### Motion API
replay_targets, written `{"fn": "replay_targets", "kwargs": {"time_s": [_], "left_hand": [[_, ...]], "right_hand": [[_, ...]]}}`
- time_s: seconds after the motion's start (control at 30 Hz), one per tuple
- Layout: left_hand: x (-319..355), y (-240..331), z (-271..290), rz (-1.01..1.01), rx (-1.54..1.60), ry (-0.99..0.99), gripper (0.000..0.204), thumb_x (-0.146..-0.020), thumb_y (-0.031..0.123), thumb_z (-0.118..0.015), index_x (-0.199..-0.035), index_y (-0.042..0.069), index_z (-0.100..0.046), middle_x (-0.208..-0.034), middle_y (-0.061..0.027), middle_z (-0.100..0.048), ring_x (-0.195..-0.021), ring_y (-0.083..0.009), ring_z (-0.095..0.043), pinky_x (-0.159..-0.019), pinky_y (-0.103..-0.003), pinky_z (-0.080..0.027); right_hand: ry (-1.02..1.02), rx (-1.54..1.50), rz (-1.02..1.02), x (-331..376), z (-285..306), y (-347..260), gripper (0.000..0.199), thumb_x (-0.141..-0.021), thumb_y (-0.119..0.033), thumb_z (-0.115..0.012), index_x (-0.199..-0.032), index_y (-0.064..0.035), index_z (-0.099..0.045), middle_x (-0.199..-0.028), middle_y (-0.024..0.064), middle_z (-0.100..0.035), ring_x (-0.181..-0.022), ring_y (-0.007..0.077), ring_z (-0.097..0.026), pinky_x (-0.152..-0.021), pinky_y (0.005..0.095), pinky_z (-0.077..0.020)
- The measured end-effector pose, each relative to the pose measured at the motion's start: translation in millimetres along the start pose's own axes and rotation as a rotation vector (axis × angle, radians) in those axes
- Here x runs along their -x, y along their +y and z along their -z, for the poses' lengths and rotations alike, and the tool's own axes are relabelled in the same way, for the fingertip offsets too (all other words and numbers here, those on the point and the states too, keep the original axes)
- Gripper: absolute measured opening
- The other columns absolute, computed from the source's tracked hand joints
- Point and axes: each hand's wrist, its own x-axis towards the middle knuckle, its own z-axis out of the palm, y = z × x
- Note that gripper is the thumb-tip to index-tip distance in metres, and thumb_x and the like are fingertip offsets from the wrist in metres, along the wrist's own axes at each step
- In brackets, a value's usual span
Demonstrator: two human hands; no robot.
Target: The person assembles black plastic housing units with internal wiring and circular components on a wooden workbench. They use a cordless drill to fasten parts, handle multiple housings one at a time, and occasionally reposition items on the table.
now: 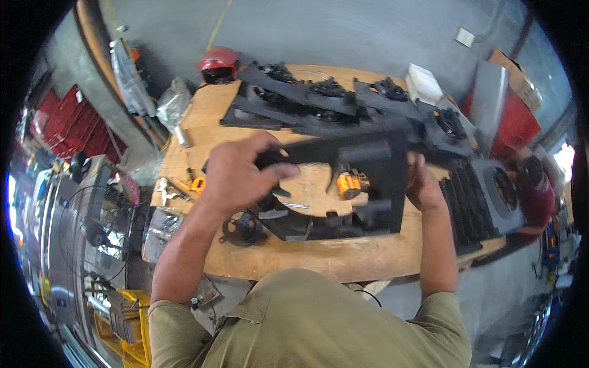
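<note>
A black panel (383, 184) with a large round opening is held in front of me above the wooden table. My left hand (242, 175) is closed at the panel's upper left part, thumb and forefinger showing near the opening. At the right edge my right hand (424, 187) grips the panel, its far fingers hidden behind it. Through the opening a yellow and black power drill (350, 183) shows on the table. A small round black fan-like part (241, 229) sits by the near left, beside the panel's lower left corner.
Several black panels with fan units (325, 89) lie along the wooden table's (294, 260) far side. More panels (469, 205) are stacked at right, beside a blurred person (532, 190). A red helmet (219, 63) and white box (423, 84) are at the back; hand tools (181, 186) lie left.
</note>
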Motion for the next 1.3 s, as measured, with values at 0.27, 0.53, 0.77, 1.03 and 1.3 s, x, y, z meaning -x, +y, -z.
{"fn": "replay_targets", "kwargs": {"time_s": [0.27,0.53,0.77,1.03,1.3], "left_hand": [[7.0,-144.0,35.0,0.474,-0.287,0.174,0.051,-0.085,0.050,-0.070,-0.096,0.000,-0.065,-0.086,-0.0238,-0.069,-0.084,-0.0368,-0.068,-0.075,-0.044,-0.050],[66.0,-252.2,-17.2,0.683,-0.332,0.148,0.054,-0.091,0.053,-0.058,-0.097,0.000,-0.067,-0.092,-0.0272,-0.068,-0.091,-0.0436,-0.066,-0.079,-0.048,-0.049],[96.8,-263.7,-20.1,0.741,-0.347,0.156,0.051,-0.095,0.049,-0.055,-0.097,0.000,-0.067,-0.092,-0.0278,-0.067,-0.092,-0.0452,-0.065,-0.078,-0.049,-0.049],[113.9,-255.9,-22.3,0.753,-0.328,0.149,0.048,-0.095,0.045,-0.056,-0.093,-0.002,-0.065,-0.089,-0.0271,-0.067,-0.090,-0.0445,-0.064,-0.079,-0.049,-0.049],[111.4,-268.8,-22.7,0.706,-0.260,0.041,0.043,-0.096,0.040,-0.057,-0.094,-0.002,-0.065,-0.090,-0.0255,-0.068,-0.087,-0.0410,-0.066,-0.078,-0.047,-0.049]], "right_hand": [[0.061,-0.376,-0.252,-17.8,-72.4,188.1,0.032,-0.097,-0.031,-0.059,-0.111,-0.0026,-0.055,-0.095,0.0087,-0.065,-0.078,0.0211,-0.068,-0.070,0.0357,-0.0567],[0.246,-0.121,-0.445,-29.4,-121.4,281.6,0.021,-0.099,-0.024,-0.058,-0.093,-0.0043,-0.060,-0.073,0.0046,-0.063,-0.060,0.0146,-0.060,-0.058,0.0297,-0.0520],[0.236,-0.141,-0.498,-35.7,-133.9,306.8,0.022,-0.100,-0.021,-0.056,-0.090,-0.0024,-0.059,-0.072,0.0066,-0.063,-0.058,0.0157,-0.059,-0.056,0.0308,-0.0513],[0.174,-0.042,-0.585,-19.0,-139.0,333.3,0.022,-0.101,-0.018,-0.053,-0.094,0.0028,-0.057,-0.074,0.0106,-0.063,-0.061,0.0177,-0.063,-0.053,0.0309,-0.0516],[0.210,-0.101,-0.650,-3.0,-147.4,336.5,0.022,-0.101,-0.018,-0.053,-0.088,-0.0005,-0.056,-0.074,0.0114,-0.064,-0.061,0.0196,-0.064,-0.057,0.0326,-0.0550]]}}
